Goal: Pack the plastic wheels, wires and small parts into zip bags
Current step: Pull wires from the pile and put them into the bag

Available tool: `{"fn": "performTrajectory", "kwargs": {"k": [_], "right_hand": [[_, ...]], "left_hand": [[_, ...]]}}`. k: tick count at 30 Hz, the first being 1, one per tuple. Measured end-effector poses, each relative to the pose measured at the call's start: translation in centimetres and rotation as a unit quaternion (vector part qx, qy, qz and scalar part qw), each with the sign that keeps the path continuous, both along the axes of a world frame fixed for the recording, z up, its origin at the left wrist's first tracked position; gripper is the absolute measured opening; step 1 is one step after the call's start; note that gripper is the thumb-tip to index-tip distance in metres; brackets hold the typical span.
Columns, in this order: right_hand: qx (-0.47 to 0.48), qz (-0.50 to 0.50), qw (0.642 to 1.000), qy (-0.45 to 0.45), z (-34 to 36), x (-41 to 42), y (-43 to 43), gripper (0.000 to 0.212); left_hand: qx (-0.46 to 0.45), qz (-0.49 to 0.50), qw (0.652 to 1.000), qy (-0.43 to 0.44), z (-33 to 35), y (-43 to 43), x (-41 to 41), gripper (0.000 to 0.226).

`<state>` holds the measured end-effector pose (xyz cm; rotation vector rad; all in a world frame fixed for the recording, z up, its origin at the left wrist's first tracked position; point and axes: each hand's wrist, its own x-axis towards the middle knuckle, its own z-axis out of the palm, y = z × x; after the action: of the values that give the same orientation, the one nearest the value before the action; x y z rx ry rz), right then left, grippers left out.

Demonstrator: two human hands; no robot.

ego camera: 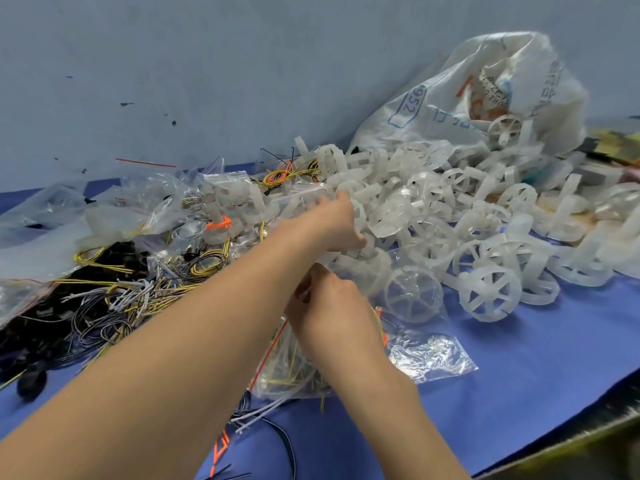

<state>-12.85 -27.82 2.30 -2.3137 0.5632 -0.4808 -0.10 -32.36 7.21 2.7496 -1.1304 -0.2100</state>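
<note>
While left hand (341, 220) digs into heap of plastic wheels (460, 216), fingers curled round a few, right hand (329, 306) pinches rim of clear zip bag (375, 268) just beside heap.

Head view:
- Zip bag seems to hold several wheels already.
- Filled bags (228, 192) lie at left rear.
- Wire bag (287, 372) lies under right wrist, small-parts bag (429, 351) beside it.
- Still unpacked: most wheels, and loose wires (114, 299) heaped at left.
- Judgement: task well short of half done.

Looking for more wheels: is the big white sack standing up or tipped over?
Tipped over: the white sack lies slumped on its side, and plastic wheels spill from its mouth.
</note>
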Motion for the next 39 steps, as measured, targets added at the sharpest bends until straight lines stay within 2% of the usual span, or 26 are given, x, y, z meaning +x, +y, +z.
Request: {"fn": "performTrajectory", "kwargs": {"k": [6,9,11,14,18,20,23,26,29,31,35,39], "right_hand": [[0.017,0.001,1.000,0.008,-0.1,-0.2,-0.3,0.020],[0.011,-0.011,1.000,0.010,-0.1,0.0,-0.5,0.023],[0.013,-0.015,1.000,0.006,-0.2,0.0,-0.5,0.024],[0.025,-0.020,0.999,-0.006,-0.3,0.0,-0.7,0.024],[0.028,-0.035,0.999,-0.015,-0.5,0.2,-1.2,0.020],[0.033,-0.043,0.998,-0.020,-0.7,0.4,-1.3,0.018],[0.034,-0.049,0.998,-0.019,-0.9,0.7,-1.2,0.018],[0.029,-0.054,0.998,-0.026,-0.8,0.8,-1.2,0.019],[0.025,-0.056,0.997,-0.040,-0.7,0.9,-0.9,0.019],[0.016,-0.057,0.997,-0.044,-0.7,0.9,-0.7,0.019],[0.032,-0.049,0.997,-0.059,-0.5,0.7,-0.7,0.018],[0.058,-0.038,0.995,-0.076,0.0,0.5,-0.6,0.017]], "left_hand": [[-0.110,0.045,0.989,0.090,-0.9,0.4,1.1,0.092],[-0.230,0.081,0.964,0.110,-0.1,1.4,1.1,0.084],[-0.323,0.069,0.937,0.117,0.9,2.7,0.9,0.082],[-0.453,0.020,0.867,0.205,2.2,6.5,-0.2,0.077],[-0.581,0.005,0.721,0.378,2.0,12.9,-2.2,0.035],[-0.605,0.011,0.654,0.455,0.8,15.8,-2.8,0.042],[-0.616,-0.007,0.579,0.534,-0.9,18.9,-3.4,0.059],[-0.636,-0.027,0.532,0.558,-1.8,20.2,-3.5,0.061],[-0.634,-0.004,0.544,0.550,-2.3,20.7,-3.0,0.064],[-0.610,0.039,0.569,0.549,-2.5,20.9,-2.8,0.062],[-0.531,0.106,0.628,0.558,-3.1,21.1,-2.8,0.040],[-0.501,0.105,0.640,0.573,-3.6,20.8,-3.5,0.044]]}}
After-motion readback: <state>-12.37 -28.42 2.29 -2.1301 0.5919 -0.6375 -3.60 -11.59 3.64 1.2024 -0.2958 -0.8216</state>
